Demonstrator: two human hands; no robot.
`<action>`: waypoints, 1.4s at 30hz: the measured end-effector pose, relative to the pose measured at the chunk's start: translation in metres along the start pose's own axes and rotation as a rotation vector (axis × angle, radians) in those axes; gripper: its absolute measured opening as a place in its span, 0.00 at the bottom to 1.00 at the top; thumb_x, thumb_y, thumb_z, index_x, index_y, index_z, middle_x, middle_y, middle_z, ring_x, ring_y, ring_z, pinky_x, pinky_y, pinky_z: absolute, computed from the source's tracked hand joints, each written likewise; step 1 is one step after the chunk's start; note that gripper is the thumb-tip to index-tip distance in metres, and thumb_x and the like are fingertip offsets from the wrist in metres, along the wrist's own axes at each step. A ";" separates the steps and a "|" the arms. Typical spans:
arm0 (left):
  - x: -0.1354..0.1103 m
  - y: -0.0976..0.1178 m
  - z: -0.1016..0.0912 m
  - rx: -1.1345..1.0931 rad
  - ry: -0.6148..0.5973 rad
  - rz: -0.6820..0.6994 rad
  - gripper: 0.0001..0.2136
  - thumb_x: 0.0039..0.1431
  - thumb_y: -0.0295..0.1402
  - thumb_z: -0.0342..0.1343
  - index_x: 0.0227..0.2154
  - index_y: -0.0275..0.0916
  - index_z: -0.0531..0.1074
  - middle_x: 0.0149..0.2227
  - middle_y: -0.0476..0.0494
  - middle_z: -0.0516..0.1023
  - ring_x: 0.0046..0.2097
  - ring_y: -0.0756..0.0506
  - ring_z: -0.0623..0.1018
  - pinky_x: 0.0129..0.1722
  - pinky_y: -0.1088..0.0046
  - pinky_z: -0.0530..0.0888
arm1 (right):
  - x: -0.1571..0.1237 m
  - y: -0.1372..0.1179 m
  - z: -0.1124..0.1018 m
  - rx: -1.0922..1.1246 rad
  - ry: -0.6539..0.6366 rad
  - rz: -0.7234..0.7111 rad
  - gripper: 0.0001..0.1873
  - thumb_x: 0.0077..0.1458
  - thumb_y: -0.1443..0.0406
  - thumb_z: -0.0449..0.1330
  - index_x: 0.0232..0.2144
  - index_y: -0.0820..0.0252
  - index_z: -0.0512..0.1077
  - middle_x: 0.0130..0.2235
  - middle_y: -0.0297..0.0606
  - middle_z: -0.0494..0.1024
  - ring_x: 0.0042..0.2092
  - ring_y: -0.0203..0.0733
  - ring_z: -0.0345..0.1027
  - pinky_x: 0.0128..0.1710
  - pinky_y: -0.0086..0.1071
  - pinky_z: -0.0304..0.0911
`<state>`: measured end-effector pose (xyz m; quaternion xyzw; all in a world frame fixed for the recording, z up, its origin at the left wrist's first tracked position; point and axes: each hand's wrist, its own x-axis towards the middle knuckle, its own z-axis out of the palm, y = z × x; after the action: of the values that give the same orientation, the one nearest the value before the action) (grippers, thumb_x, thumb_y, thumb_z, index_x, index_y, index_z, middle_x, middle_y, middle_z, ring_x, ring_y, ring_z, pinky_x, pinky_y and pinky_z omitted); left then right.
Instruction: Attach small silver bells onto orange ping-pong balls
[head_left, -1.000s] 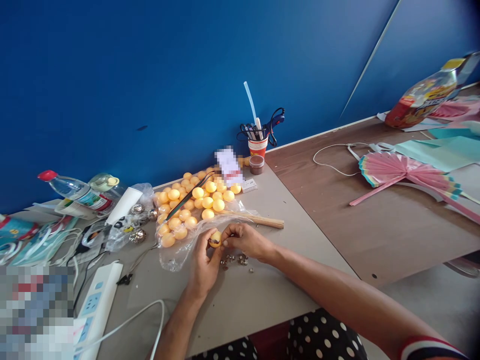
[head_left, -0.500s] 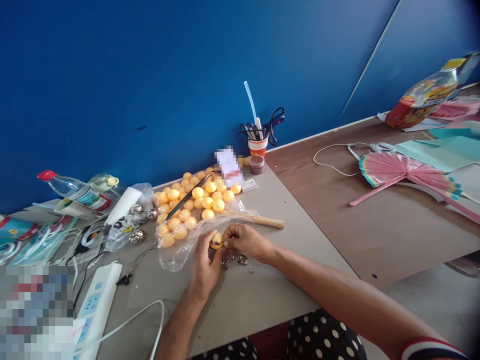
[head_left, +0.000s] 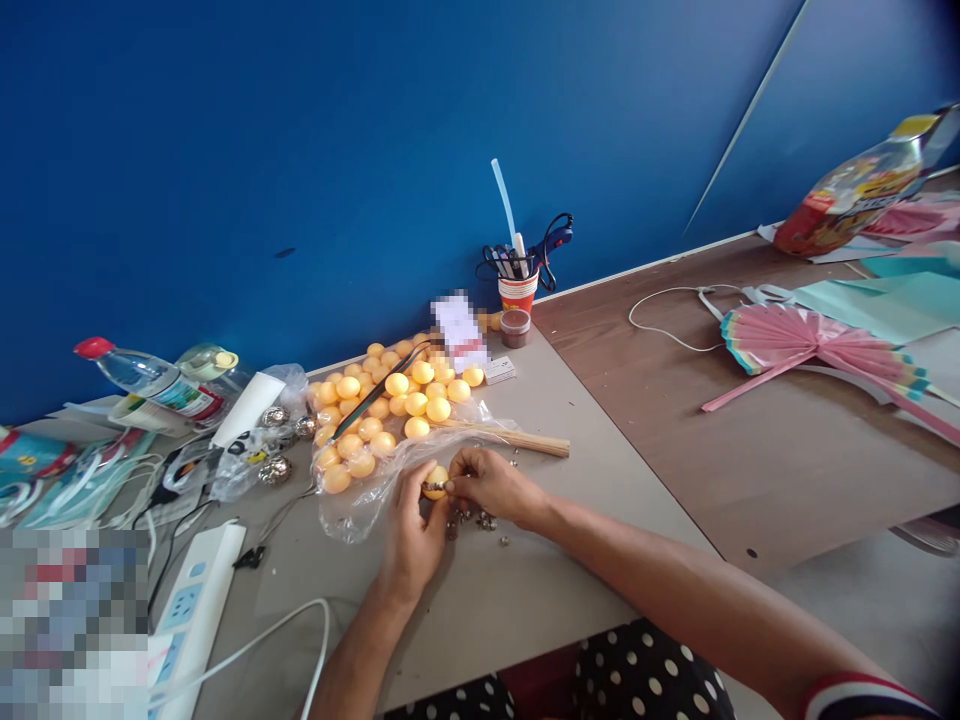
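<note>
My left hand (head_left: 412, 530) grips an orange ball (head_left: 436, 481) with a dark slot in it, just above the grey table (head_left: 480, 600). My right hand (head_left: 491, 482) pinches something small against the ball's right side; what it pinches is too small to make out. Several small silver metal pieces (head_left: 480, 520) lie on the table right below both hands. A pile of several orange balls (head_left: 390, 405) rests on a clear plastic bag (head_left: 352, 510) just behind my hands.
A wooden stick (head_left: 517, 438) lies behind my right hand. A white power strip (head_left: 191, 610) with cable sits front left, beside a water bottle (head_left: 150, 380) and silver bells (head_left: 275, 470). A red cup of tools (head_left: 517, 290) stands at the wall. A pink paper fan (head_left: 810, 345) lies on the brown table.
The two hands have made only slight finger adjustments around the orange ball; they stay in the same spot.
</note>
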<state>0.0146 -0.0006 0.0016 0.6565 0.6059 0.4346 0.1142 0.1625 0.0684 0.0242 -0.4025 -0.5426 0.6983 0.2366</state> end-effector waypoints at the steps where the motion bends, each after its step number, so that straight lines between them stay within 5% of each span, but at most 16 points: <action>1: 0.000 0.000 0.001 -0.052 -0.004 -0.049 0.15 0.59 0.30 0.55 0.49 0.39 0.68 0.46 0.38 0.75 0.47 0.42 0.76 0.46 0.63 0.75 | 0.000 -0.001 -0.003 0.036 -0.021 -0.019 0.05 0.46 0.69 0.59 0.23 0.60 0.65 0.18 0.27 0.68 0.21 0.30 0.58 0.21 0.25 0.52; 8: 0.000 -0.008 0.001 -0.323 -0.014 -0.217 0.19 0.58 0.39 0.58 0.50 0.39 0.67 0.46 0.37 0.75 0.43 0.43 0.79 0.43 0.65 0.77 | 0.001 -0.013 -0.022 0.428 -0.003 -0.153 0.10 0.36 0.74 0.57 0.26 0.61 0.65 0.29 0.30 0.73 0.30 0.33 0.69 0.38 0.31 0.62; 17: 0.002 -0.005 -0.001 -0.273 0.025 -0.204 0.18 0.57 0.40 0.59 0.49 0.39 0.68 0.49 0.37 0.73 0.45 0.42 0.77 0.44 0.65 0.76 | -0.001 -0.012 -0.011 0.315 -0.024 -0.013 0.03 0.50 0.69 0.56 0.30 0.60 0.64 0.25 0.31 0.75 0.22 0.31 0.67 0.27 0.28 0.61; 22: 0.001 -0.008 -0.001 -0.280 0.006 -0.201 0.19 0.58 0.39 0.58 0.50 0.40 0.67 0.49 0.36 0.73 0.47 0.41 0.77 0.45 0.63 0.76 | -0.005 -0.015 -0.013 0.207 -0.085 -0.098 0.12 0.54 0.60 0.59 0.24 0.60 0.63 0.23 0.30 0.71 0.21 0.29 0.59 0.24 0.26 0.55; 27: 0.001 -0.010 -0.001 -0.314 -0.017 -0.210 0.19 0.58 0.39 0.58 0.51 0.40 0.67 0.49 0.36 0.74 0.48 0.40 0.77 0.44 0.63 0.77 | -0.006 -0.014 -0.014 0.114 -0.067 -0.133 0.09 0.52 0.62 0.60 0.24 0.60 0.66 0.17 0.25 0.60 0.21 0.30 0.52 0.22 0.27 0.49; 33: 0.001 -0.010 -0.001 -0.300 -0.010 -0.212 0.19 0.58 0.40 0.58 0.50 0.40 0.67 0.49 0.36 0.74 0.47 0.41 0.77 0.45 0.63 0.76 | -0.004 -0.014 -0.013 0.251 -0.149 -0.075 0.03 0.47 0.68 0.60 0.25 0.61 0.67 0.20 0.27 0.66 0.21 0.30 0.59 0.25 0.27 0.55; 42: 0.003 -0.004 -0.003 -0.288 0.031 -0.185 0.18 0.57 0.41 0.58 0.48 0.40 0.69 0.47 0.38 0.75 0.45 0.42 0.78 0.46 0.64 0.76 | -0.003 -0.013 -0.015 0.427 -0.183 -0.081 0.13 0.39 0.65 0.67 0.28 0.61 0.67 0.23 0.28 0.74 0.24 0.33 0.68 0.30 0.30 0.62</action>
<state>0.0094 0.0020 0.0013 0.5680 0.5970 0.5146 0.2372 0.1748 0.0782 0.0363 -0.2563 -0.4173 0.8208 0.2941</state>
